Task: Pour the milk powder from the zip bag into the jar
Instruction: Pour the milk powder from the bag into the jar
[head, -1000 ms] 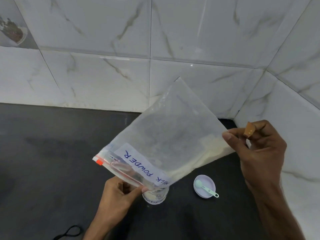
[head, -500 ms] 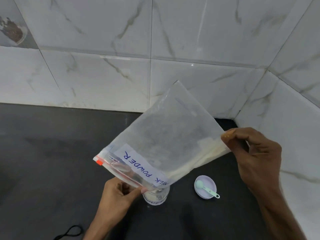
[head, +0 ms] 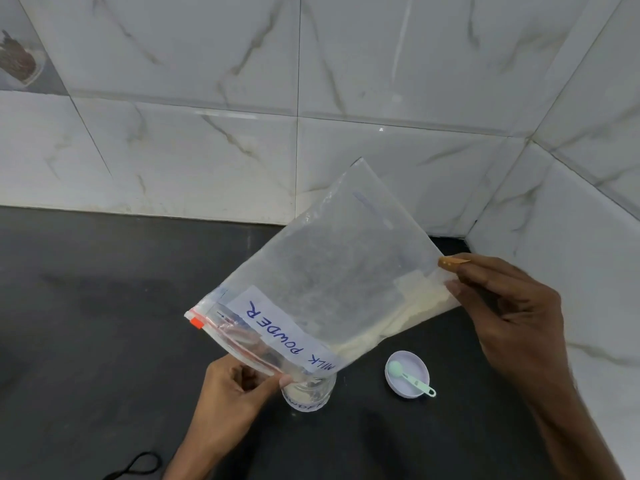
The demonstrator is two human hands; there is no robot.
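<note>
While left hand (head: pixel 235 386) pinches zip bag (head: pixel 322 282) mouth over jar (head: pixel 308 393), right hand (head: pixel 512 317) pinches its raised bottom corner, presumably so milk powder (head: pixel 422 303) slides down.

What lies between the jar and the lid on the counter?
Nothing: in the head view, the stretch of counter between the jar and the lid is bare. The bag is held higher, its corner over the jar.

lilac lid (head: pixel 412 361) on black counter (head: pixel 104 306) | mint spoon (head: pixel 412 380) lying in lid | black cord (head: pixel 138 465) at near-left edge
</note>
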